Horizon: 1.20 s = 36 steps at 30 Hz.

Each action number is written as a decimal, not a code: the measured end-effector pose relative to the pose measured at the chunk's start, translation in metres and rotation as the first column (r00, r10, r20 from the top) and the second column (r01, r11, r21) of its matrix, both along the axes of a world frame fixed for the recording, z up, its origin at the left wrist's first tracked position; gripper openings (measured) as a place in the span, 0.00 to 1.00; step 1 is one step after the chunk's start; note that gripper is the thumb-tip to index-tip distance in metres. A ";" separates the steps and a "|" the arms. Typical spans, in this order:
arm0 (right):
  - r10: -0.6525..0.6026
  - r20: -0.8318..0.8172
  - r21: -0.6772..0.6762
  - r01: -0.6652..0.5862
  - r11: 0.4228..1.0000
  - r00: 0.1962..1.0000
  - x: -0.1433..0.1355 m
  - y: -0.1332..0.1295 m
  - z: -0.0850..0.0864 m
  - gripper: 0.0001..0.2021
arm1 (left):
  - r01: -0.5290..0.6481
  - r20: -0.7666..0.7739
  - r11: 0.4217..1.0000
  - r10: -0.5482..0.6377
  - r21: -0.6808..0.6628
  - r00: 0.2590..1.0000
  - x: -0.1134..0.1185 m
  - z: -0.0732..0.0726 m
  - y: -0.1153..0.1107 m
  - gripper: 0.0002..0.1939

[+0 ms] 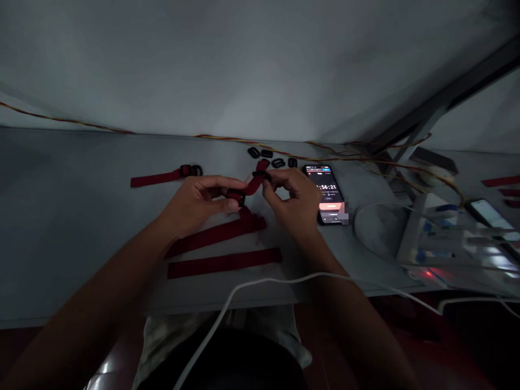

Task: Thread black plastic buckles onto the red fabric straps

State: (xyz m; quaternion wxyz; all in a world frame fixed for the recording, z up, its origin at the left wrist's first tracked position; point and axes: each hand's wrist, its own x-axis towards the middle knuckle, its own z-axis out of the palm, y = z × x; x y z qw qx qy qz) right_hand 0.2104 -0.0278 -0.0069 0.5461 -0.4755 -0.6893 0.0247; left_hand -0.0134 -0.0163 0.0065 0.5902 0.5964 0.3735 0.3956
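Note:
A red webbing strap [255, 185] runs between my two hands above the table. My left hand [203, 200] pinches a black buckle [236, 196] on the strap's lower part. In my right hand [293, 197] a black slider [262, 174] is held between thumb and fingers, with the strap's upper end passing at it. Whether the strap is fully threaded cannot be made out. Beneath my hands lie two loose red straps, an upper one [215, 236] and a lower one [224, 263]. To the left rests a red strap [156, 179] fitted with a black buckle [190, 170].
Several black sliders [278, 162] lie behind my hands. A lit phone [327, 192] showing a timer stands right of them. Farther right are a clear plastic box [430, 244] and another phone [493, 216]. A white cable [268, 280] crosses in front; twisted wires [231, 139] run along the back.

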 end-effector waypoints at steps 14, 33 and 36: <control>0.058 -0.239 -0.466 -0.167 0.869 0.969 0.019 0.015 -0.011 0.08 | 0.161 0.409 0.922 -0.004 -0.351 0.913 -0.004 0.015 -0.002 0.13; 0.424 0.024 -0.304 -0.398 0.866 0.905 -0.009 -0.005 -0.007 0.10 | -0.043 0.256 0.976 0.098 -0.212 0.962 0.002 0.005 0.002 0.13; 0.341 0.097 -0.257 -0.308 0.916 0.935 -0.013 -0.004 -0.011 0.09 | -0.067 0.161 0.990 0.086 -0.121 0.983 0.002 0.006 0.001 0.14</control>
